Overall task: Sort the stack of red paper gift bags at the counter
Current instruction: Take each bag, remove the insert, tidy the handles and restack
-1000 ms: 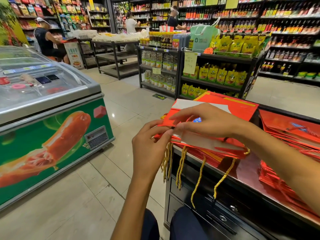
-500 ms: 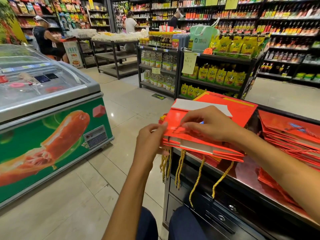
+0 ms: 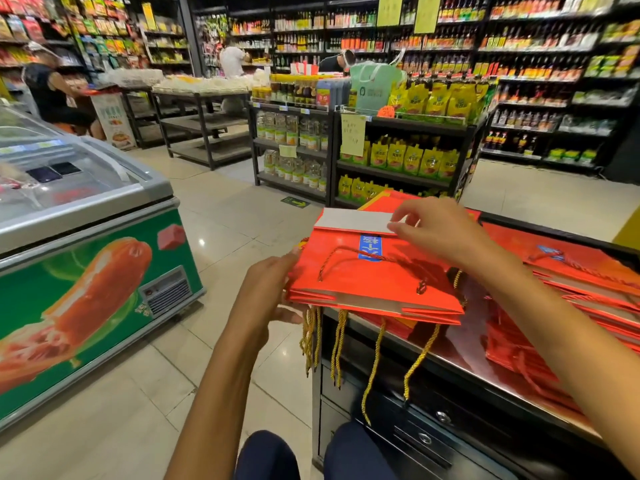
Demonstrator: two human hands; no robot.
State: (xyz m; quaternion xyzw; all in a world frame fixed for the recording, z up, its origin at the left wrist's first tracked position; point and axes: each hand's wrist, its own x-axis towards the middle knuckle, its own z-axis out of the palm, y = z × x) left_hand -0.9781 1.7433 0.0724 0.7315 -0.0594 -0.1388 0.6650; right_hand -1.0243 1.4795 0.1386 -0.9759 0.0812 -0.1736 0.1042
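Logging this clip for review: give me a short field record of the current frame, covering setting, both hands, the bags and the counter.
setting: shop aisle, chest freezer to the left
left hand: grips the near left corner of the top bags
right hand: fingertips at the far edge of the top red bag
bag stack: flat, gold cord handles hanging over the counter edge
other bags: second red pile to the right
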